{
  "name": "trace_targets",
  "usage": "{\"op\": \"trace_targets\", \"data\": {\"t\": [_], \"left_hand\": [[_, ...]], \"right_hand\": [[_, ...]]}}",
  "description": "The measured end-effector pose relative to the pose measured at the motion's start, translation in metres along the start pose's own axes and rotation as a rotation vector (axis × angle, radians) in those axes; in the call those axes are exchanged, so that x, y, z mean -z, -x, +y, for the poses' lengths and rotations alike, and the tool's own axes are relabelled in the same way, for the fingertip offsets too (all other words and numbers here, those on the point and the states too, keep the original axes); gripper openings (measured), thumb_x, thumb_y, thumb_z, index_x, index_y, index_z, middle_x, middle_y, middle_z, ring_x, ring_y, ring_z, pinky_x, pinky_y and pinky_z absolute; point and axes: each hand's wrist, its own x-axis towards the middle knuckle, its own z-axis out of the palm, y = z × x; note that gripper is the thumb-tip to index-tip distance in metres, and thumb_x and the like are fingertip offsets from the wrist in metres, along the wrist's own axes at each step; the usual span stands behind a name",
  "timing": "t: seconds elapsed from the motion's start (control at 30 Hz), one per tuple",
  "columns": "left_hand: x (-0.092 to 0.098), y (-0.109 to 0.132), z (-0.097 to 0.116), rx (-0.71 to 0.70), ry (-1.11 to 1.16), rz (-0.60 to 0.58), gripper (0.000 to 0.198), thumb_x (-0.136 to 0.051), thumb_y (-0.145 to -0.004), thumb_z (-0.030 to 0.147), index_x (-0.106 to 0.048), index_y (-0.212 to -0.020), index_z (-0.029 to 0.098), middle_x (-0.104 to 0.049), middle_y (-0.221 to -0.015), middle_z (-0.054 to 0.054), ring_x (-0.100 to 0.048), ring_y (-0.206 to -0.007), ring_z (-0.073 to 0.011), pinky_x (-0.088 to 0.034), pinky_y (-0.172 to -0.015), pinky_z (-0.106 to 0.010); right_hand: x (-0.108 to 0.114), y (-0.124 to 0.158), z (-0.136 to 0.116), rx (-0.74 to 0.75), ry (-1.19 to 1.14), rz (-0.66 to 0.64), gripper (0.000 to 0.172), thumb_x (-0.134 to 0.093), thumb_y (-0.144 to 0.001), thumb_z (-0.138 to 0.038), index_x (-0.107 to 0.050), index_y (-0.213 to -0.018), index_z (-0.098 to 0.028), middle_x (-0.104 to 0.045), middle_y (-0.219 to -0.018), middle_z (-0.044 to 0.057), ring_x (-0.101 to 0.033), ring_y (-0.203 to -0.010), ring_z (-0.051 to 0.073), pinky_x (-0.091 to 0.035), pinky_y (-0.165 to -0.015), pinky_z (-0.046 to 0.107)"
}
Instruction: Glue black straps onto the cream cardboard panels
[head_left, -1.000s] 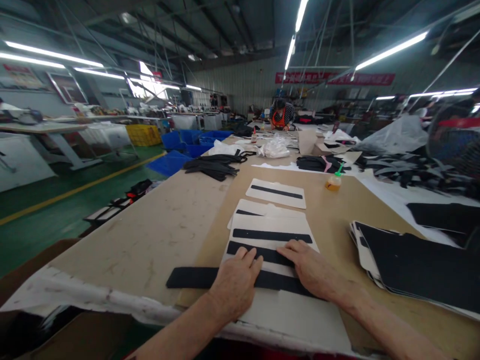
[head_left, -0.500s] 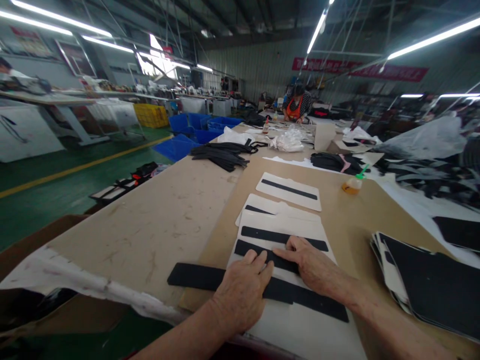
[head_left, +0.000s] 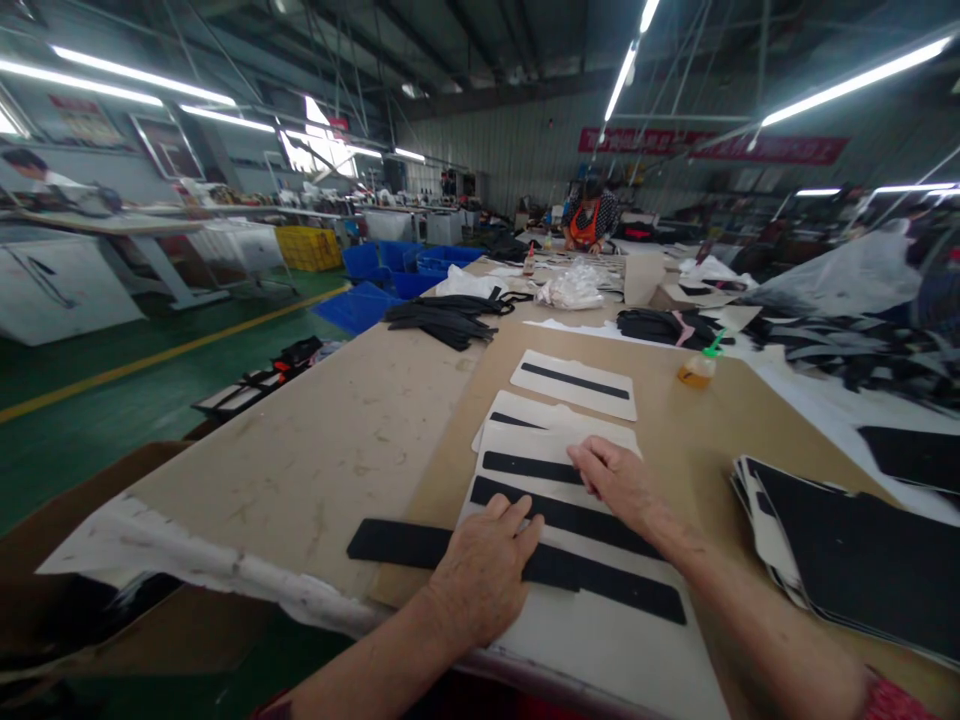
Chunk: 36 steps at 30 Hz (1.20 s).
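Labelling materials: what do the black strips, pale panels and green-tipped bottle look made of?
Black strips: perhaps fabric or foam; matte, no shine.
Pale panels: maybe card or stiff plastic; smooth, flat, dull.
Green-tipped bottle: likely plastic; translucent, amber contents visible.

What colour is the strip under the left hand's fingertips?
The strip is black, seen in the head view.

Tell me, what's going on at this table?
At a table, dark strips lie across pale panels. A person's left hand rests over the strips, its fingers on one of them. The right hand, loosely curled, is over the next strip beyond; whether it touches is unclear. The nearest strip sticks out past the panels' left edge. A stack of dark and pale sheets lies to the right, and a green-tipped bottle stands farther back.
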Motion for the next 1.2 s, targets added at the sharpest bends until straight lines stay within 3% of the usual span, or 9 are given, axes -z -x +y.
{"op": "trace_targets", "data": {"t": [0.07,0.17,0.3,0.43,0.53,0.63,0.77,0.97,1.2], "left_hand": [[-0.001,0.0,0.0,0.0,-0.007,0.013,0.061,-0.06,-0.082,0.028,-0.048,-0.14,0.016,-0.046,-0.149,-0.012,-0.042,-0.125,-0.0316,-0.041,-0.106,-0.044],[-0.001,0.0,0.0,0.0,-0.02,0.026,0.06,-0.06,-0.082,0.029,-0.049,-0.139,0.016,-0.048,-0.146,-0.013,-0.044,-0.123,-0.0319,-0.042,-0.104,-0.045],[0.0,0.001,0.002,-0.014,-0.038,0.04,0.061,-0.062,-0.081,0.033,-0.05,-0.138,0.014,-0.049,-0.145,-0.014,-0.046,-0.117,-0.0313,-0.043,-0.103,-0.043],[0.0,0.002,0.003,-0.007,-0.056,0.047,0.062,-0.065,-0.08,0.033,-0.051,-0.138,0.014,-0.049,-0.146,-0.014,-0.046,-0.117,-0.0313,-0.042,-0.105,-0.042],[0.0,0.001,0.003,-0.003,-0.047,0.053,0.062,-0.065,-0.08,0.033,-0.051,-0.138,0.015,-0.049,-0.146,-0.014,-0.045,-0.119,-0.0315,-0.041,-0.106,-0.042],[-0.001,0.0,0.002,0.011,-0.024,0.052,0.06,-0.063,-0.08,0.029,-0.052,-0.137,0.017,-0.049,-0.147,-0.012,-0.045,-0.12,-0.0318,-0.042,-0.105,-0.044],[-0.004,0.0,0.0,0.019,-0.008,0.085,0.056,-0.058,-0.077,0.017,-0.057,-0.133,0.016,-0.052,-0.145,-0.009,-0.046,-0.122,-0.0291,-0.04,-0.109,-0.042],[-0.01,0.004,-0.004,0.083,-0.159,0.268,0.059,-0.054,-0.072,0.01,-0.061,-0.13,0.012,-0.051,-0.146,-0.011,-0.045,-0.13,-0.0302,-0.034,-0.116,-0.042],[-0.014,0.006,-0.02,0.133,-0.364,0.225,0.048,-0.049,-0.078,0.021,-0.069,-0.119,0.008,-0.065,-0.129,-0.016,-0.057,-0.12,-0.0334,-0.044,-0.106,-0.049]], "right_hand": [[-0.012,0.01,0.005,0.108,-0.021,-0.051,0.025,-0.042,-0.096,-0.033,-0.062,-0.102,-0.02,-0.068,-0.079,0.0,-0.063,-0.078,0.016,-0.05,-0.08,0.034],[-0.034,0.022,0.015,0.294,0.049,-0.114,0.048,-0.036,-0.089,-0.01,-0.05,-0.134,-0.018,-0.069,-0.116,0.007,-0.061,-0.108,0.018,-0.047,-0.099,0.039],[-0.042,0.03,0.026,0.435,0.257,-0.172,0.07,-0.035,-0.076,0.001,-0.041,-0.145,-0.011,-0.065,-0.128,0.011,-0.056,-0.119,0.021,-0.046,-0.105,0.042],[-0.03,0.041,0.041,0.481,0.363,-0.152,0.068,-0.036,-0.078,-0.002,-0.043,-0.145,-0.014,-0.059,-0.139,0.01,-0.05,-0.131,0.022,-0.042,-0.111,0.044],[-0.01,0.057,0.056,0.416,0.347,-0.033,0.051,-0.04,-0.089,-0.015,-0.052,-0.139,-0.019,-0.057,-0.141,0.008,-0.047,-0.135,0.023,-0.041,-0.112,0.045],[0.019,0.083,0.073,0.16,0.27,0.171,0.034,-0.044,-0.095,-0.04,-0.068,-0.113,-0.023,-0.072,-0.114,0.007,-0.065,-0.11,0.024,-0.052,-0.097,0.039],[0.049,0.122,0.085,-0.214,0.23,0.332,0.047,-0.04,-0.095,-0.056,-0.063,-0.069,-0.024,-0.072,-0.074,0.003,-0.069,-0.073,0.02,-0.056,-0.072,0.031],[0.029,0.141,0.07,-0.027,0.252,0.245,0.044,-0.04,-0.098,-0.043,-0.06,-0.13,-0.02,-0.065,-0.13,0.008,-0.061,-0.121,0.023,-0.048,-0.105,0.04],[0.009,0.128,0.052,0.025,0.453,0.187,0.042,-0.04,-0.099,-0.031,-0.059,-0.133,-0.014,-0.065,-0.131,0.011,-0.058,-0.124,0.025,-0.043,-0.11,0.043]]}}
